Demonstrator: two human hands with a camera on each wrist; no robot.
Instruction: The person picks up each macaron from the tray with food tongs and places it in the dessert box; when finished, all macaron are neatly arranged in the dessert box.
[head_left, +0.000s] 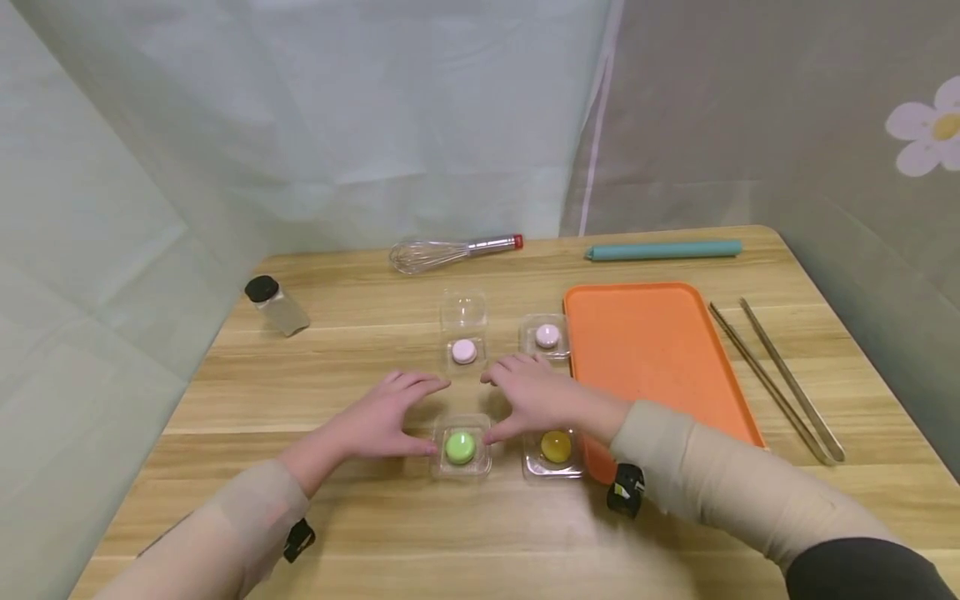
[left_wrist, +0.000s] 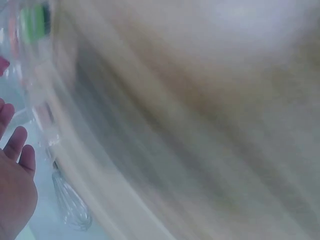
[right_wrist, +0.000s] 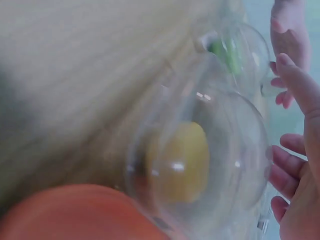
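Note:
A green macaron [head_left: 461, 447] sits in a small clear plastic box [head_left: 461, 472] near the table's middle. My left hand [head_left: 378, 421] is at its left, the thumb tip close to the box's edge. From the other side my right hand [head_left: 534, 398] reaches in, its thumb tip at the box's right edge; contact is unclear. Both hands have spread, loosely bent fingers and hold nothing. Under the right wrist a yellow macaron [right_wrist: 182, 162] lies in another clear box, partly covered in the head view. Farther back are two pink macarons, one [head_left: 464, 352] in an open-lidded box, the other [head_left: 547, 336] boxed beside the tray.
An orange tray [head_left: 637, 333] lies to the right, partly under the right forearm, with metal tongs [head_left: 780, 379] beyond it. Along the back are a whisk [head_left: 450, 250] and a teal stick-shaped object [head_left: 663, 250]. A black-capped clear jar [head_left: 277, 306] lies at the left.

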